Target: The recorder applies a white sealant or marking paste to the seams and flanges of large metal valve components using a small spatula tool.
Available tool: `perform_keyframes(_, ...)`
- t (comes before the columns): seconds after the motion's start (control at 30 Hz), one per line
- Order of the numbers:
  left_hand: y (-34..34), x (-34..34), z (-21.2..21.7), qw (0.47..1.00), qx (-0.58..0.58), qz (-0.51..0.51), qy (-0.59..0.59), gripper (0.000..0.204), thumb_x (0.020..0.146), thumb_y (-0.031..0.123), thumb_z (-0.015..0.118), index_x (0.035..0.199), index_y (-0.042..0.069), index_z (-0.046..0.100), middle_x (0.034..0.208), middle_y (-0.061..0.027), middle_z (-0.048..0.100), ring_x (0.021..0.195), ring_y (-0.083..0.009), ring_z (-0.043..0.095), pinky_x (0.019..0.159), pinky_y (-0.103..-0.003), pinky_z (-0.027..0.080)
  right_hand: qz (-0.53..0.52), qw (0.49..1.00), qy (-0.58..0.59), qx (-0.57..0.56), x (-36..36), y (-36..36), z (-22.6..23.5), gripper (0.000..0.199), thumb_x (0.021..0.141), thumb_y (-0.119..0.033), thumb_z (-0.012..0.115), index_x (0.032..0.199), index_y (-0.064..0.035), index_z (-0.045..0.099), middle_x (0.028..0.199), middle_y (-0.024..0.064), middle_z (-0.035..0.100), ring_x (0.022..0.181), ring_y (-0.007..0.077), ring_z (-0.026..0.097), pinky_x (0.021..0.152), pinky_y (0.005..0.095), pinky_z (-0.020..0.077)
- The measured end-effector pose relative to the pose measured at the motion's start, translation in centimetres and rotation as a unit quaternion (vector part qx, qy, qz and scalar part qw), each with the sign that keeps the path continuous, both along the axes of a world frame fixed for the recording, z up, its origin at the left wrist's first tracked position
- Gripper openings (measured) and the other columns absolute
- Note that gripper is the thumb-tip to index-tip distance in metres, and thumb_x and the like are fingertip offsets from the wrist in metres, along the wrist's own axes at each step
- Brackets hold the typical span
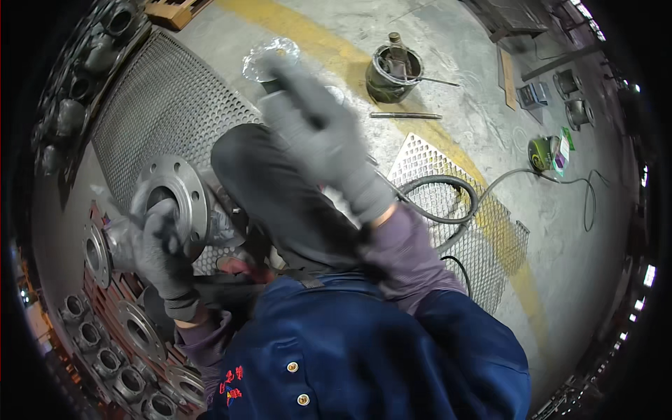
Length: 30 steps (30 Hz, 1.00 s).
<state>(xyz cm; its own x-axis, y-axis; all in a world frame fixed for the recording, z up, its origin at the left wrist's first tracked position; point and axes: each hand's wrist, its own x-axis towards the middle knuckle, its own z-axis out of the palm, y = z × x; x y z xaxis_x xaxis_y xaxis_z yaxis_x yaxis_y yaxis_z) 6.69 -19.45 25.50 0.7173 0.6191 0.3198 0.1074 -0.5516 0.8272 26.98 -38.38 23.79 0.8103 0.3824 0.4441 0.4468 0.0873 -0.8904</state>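
Observation:
My left hand point(162, 248), in a dark grey glove, is at the near left edge of a grey metal flanged pipe fitting point(194, 192). Its fingers curl over the flange rim by the round bore. Bolt holes ring the flange. My right hand point(315, 136), also gloved, is raised above my bent knee and smeared by motion. Whether it holds anything is unclear. Just beyond its fingers lies crumpled clear plastic point(283, 50), partly hidden by the hand.
A dark bucket point(393, 82) with a bottle and a stick in it stands ahead. Near it lies a metal rod point(406, 115). A black hose point(469, 199) coils over perforated sheet point(507, 259). More flanged fittings point(129, 381) crowd the left. A green can point(542, 154) stands right.

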Motion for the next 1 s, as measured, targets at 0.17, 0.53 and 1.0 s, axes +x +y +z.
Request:
perform_keyframes(0.17, 1.6, -6.0, 0.8, 0.990, -0.064, 0.101, -0.069, 0.049, 0.091, 0.013, 0.057, 0.138, 0.006, 0.046, 0.127, -0.0119, 0.056, 0.101, -0.0154, 0.061, 0.078, -0.023, 0.051, 0.029, 0.839, -0.026, -0.542, 7.3, -14.1, -24.5, 0.058, 0.088, -0.034, 0.059, 0.137, -0.0065, 0.046, 0.120, 0.0245, 0.060, 0.111, 0.0387, 0.059, 0.098, 0.0433, 0.0437)
perform_keyframes(0.53, 0.0, -8.3, -0.4, 0.948, -0.070, 0.261, -0.168, 0.019, 0.093, -0.001, 0.050, 0.107, -0.004, 0.063, 0.105, -0.0076, 0.063, 0.091, -0.0101, 0.059, 0.072, -0.021, 0.050, 0.288, 0.682, 0.043, -0.671, 5.9, -23.7, -29.9, 0.022, 0.076, -0.010, 0.065, 0.096, 0.0003, 0.067, 0.079, 0.0129, 0.067, 0.074, 0.0230, 0.065, 0.070, 0.0350, 0.0525)
perform_keyframes(1.0, -5.7, -3.9, -2.2, 0.948, -0.284, 0.003, -0.143, 0.035, 0.095, 0.023, 0.061, 0.119, -0.002, 0.062, 0.095, -0.0088, 0.071, 0.088, -0.0106, 0.066, 0.077, -0.025, 0.052, 0.391, 0.873, 0.200, -0.213, -11.2, -0.1, 8.1, 0.036, 0.091, -0.010, 0.060, 0.124, 0.0043, 0.057, 0.100, 0.0113, 0.066, 0.083, 0.0148, 0.065, 0.069, 0.0269, 0.0520)
